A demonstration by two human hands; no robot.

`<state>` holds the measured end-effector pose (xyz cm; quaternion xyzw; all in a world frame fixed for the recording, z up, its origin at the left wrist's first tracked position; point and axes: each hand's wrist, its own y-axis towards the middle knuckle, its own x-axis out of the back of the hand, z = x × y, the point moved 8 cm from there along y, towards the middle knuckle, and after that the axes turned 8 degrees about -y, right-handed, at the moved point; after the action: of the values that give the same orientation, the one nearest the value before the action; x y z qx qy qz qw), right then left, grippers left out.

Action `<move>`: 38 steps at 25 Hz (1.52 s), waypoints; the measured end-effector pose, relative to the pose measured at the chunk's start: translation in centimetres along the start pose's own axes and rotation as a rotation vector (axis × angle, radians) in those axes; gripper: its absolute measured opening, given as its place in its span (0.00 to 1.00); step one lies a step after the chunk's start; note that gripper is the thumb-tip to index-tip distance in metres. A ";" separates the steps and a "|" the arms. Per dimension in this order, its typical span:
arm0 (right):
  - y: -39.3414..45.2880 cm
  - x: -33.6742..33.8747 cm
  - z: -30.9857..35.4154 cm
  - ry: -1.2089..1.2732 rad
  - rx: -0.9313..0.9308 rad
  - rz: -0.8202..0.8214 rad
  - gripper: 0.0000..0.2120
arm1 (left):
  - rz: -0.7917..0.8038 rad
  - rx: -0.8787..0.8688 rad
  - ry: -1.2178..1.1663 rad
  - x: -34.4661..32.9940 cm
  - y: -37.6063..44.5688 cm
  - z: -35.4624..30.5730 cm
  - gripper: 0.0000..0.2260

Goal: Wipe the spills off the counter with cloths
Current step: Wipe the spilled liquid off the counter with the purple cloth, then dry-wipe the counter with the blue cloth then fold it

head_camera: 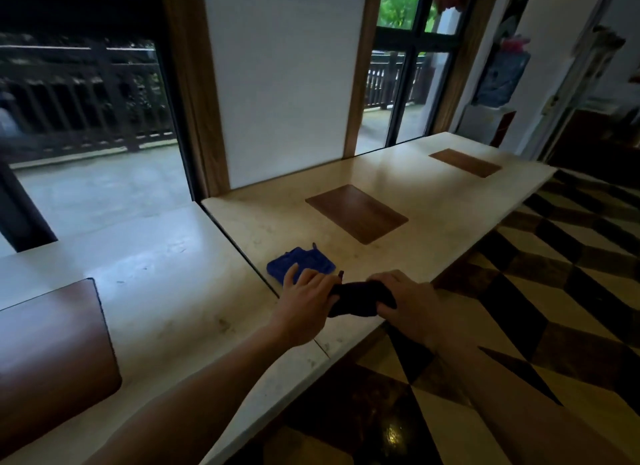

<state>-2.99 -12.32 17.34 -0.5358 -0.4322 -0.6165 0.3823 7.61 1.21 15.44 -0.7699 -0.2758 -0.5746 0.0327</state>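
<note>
**Two hands on a dark cloth at the counter's edge**

Both hands held a dark cloth [360,300] bunched between them, low over the near edge of the pale stone counter [433,201]. The left hand [308,303] had its fingers curled onto the cloth's left end, with the forefinger stretched forward toward a blue cloth [301,263]; whether that fingertip touched the blue cloth could not be told. The right hand [405,300] gripped the right end of the dark cloth, fingers folded over it and knuckles up.

The blue cloth lay crumpled flat on the counter, just beyond the left hand and beside the dark seam where two counter slabs met. Farther along the counter from the blue cloth sat a brown rectangular inset [356,213], and well past that a second brown inset [465,162] near the counter's far end. A third brown panel [52,353] was set into the counter slab to the left of the seam. Faint smudges marked the stone near the left forearm. Below the counter's front edge ran a checkered floor [561,291] in dark and cream.
</note>
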 end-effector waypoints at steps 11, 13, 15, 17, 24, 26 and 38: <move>17.4 -14.2 -4.0 0.063 0.365 0.445 0.20 | 0.153 0.533 -0.050 -10.1 6.1 8.2 0.12; 18.1 -17.0 -3.7 0.044 0.415 0.563 0.21 | 0.204 0.653 -0.121 -12.5 5.5 9.4 0.12; 18.5 -19.8 -3.6 0.011 0.448 0.667 0.22 | 0.262 0.761 -0.187 -14.5 4.6 10.6 0.13; 19.3 -21.2 -3.9 0.009 0.440 0.696 0.22 | 0.281 0.817 -0.225 -15.6 3.8 11.8 0.14; 25.8 -21.0 -3.8 0.079 0.272 0.396 0.21 | 0.098 0.991 -0.208 -14.2 3.2 18.6 0.15; 26.7 -21.6 -2.5 0.015 0.380 0.298 0.23 | 0.091 0.938 -0.112 -13.6 4.4 19.6 0.16; 28.0 -23.9 -0.4 -0.135 0.613 0.207 0.22 | 0.172 0.478 0.196 -15.3 8.8 22.1 0.14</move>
<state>26.27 -21.89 -2.87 -0.4765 -0.5652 -0.3786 0.5570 27.94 -4.09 -3.48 -0.7016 -0.3325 -0.5602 0.2887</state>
